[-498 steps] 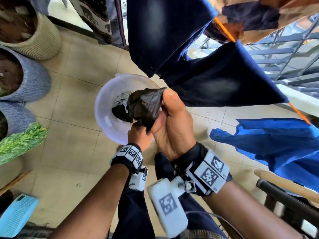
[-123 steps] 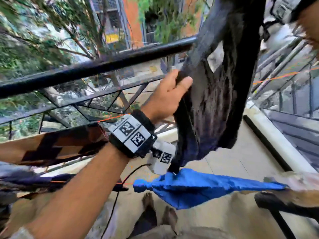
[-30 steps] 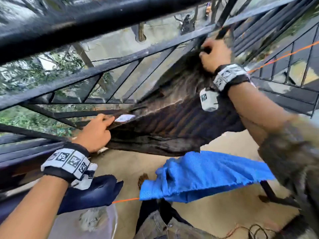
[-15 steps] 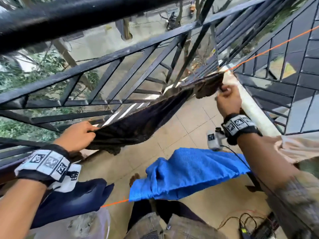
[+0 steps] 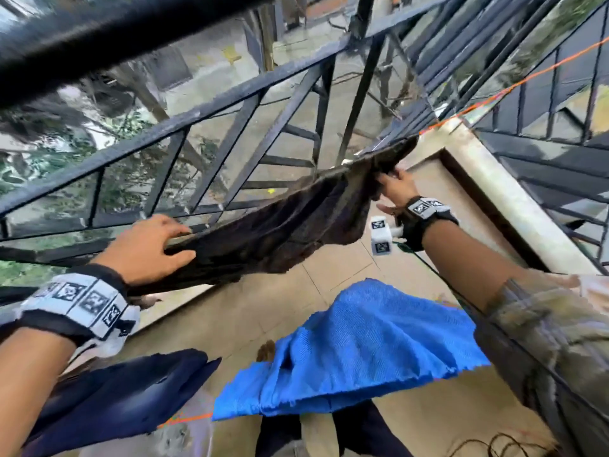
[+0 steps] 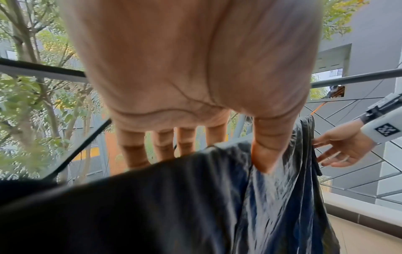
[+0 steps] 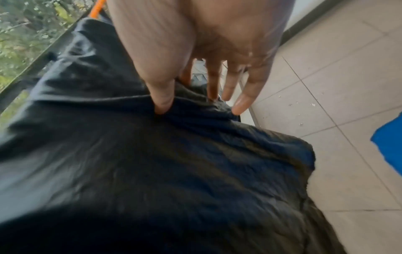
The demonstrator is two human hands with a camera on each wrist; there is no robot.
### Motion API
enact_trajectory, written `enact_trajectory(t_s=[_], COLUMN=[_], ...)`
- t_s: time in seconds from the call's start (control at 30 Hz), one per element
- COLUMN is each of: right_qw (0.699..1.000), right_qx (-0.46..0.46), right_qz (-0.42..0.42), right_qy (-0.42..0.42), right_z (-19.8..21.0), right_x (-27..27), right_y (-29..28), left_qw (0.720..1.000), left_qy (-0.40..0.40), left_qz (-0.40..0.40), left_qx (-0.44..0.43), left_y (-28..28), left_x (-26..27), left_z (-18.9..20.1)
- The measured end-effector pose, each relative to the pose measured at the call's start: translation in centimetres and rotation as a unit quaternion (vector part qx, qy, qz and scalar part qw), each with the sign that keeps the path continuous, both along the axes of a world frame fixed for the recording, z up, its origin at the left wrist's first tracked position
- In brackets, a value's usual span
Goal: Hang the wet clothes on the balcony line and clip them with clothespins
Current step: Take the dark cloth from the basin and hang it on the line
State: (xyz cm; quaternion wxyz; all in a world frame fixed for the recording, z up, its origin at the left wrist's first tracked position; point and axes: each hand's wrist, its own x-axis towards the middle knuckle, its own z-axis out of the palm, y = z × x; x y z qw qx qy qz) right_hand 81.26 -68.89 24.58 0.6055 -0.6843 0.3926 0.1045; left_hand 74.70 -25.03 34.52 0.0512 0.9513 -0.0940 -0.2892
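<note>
A dark wet garment (image 5: 280, 232) hangs spread along the orange line (image 5: 494, 97) just inside the black railing (image 5: 230, 103). My left hand (image 5: 155, 245) grips its left end, with the fingers over the top edge and the thumb in front, which the left wrist view shows on the garment (image 6: 152, 206). My right hand (image 5: 392, 189) pinches the right end between thumb and forefinger, the other fingers straight; the right wrist view shows this hand (image 7: 174, 89) on the cloth (image 7: 174, 171). No clothespin is visible.
On a nearer stretch of line hang a bright blue cloth (image 5: 356, 351) and, to the left, a navy garment (image 5: 115, 400). A pale basin (image 5: 184, 437) stands on the tiled floor below. A concrete ledge (image 5: 514, 199) runs along the right, and cables (image 5: 487, 446) lie at the lower right.
Over the last second my right hand came down from the railing's upper bars to line level, stretching the dark garment out. My left hand kept hold of the other end.
</note>
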Motion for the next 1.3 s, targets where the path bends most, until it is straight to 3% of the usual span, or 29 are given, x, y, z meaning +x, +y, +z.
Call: enact_trajectory(t_s=[0.1, 0.2, 0.3, 0.4, 0.47, 0.6, 0.67, 0.77, 0.83, 0.9, 1.03, 1.2, 1.3], right_qw=[0.998, 0.984, 0.924, 0.837, 0.792, 0.777, 0.775, 0.749, 0.764, 0.777, 0.838, 0.952, 0.984], right_qx=[-0.053, -0.155, -0.316, -0.44, -0.511, -0.54, -0.527, -0.537, -0.517, -0.51, -0.457, -0.22, -0.082], right_qz=[0.028, -0.009, 0.023, 0.156, 0.223, 0.259, 0.331, 0.388, 0.386, 0.365, 0.21, 0.117, 0.092], right_qy=[-0.034, -0.091, -0.214, -0.285, -0.249, -0.195, -0.114, -0.018, -0.01, -0.059, -0.211, -0.176, -0.131], right_z=[-0.6, 1.9, 7.6, 14.9, 18.8, 23.4, 23.3, 20.2, 17.7, 15.0, 9.7, 3.8, 1.3], right_x=[0.8, -0.8, -2.8, -0.1, 4.7, 14.1, 15.9, 15.3, 12.7, 9.5, 2.9, -1.1, 0.3], right_y=[-1.8, -5.0, -8.6, -11.2, -12.7, -14.4, -14.3, -14.8, -14.4, -14.1, -14.0, -12.3, -11.3], left_qw=[0.996, 0.987, 0.987, 0.979, 0.966, 0.956, 0.954, 0.96, 0.964, 0.966, 0.967, 0.958, 0.969], left_qy=[-0.021, -0.034, -0.011, -0.003, -0.015, -0.042, -0.066, -0.037, -0.018, -0.019, -0.04, -0.107, -0.104], left_qz=[-0.009, 0.007, 0.033, 0.082, 0.12, 0.169, 0.198, 0.209, 0.209, 0.21, 0.183, 0.168, 0.146], left_qx=[-0.083, -0.157, -0.155, -0.188, -0.229, -0.234, -0.216, -0.184, -0.164, -0.153, -0.172, -0.206, -0.168], left_y=[-4.0, -7.9, -9.4, -9.2, -9.4, -10.0, -9.8, -9.7, -9.7, -9.6, -9.4, -8.4, -7.2], left_x=[1.2, 2.4, 2.7, 2.5, 2.2, 2.0, 1.9, 2.2, 2.6, 3.0, 2.6, 0.4, -0.5], left_z=[0.5, 0.9, 0.9, 1.4, 1.9, 1.5, 0.7, -1.0, -1.4, -1.4, -0.9, -0.1, -0.2])
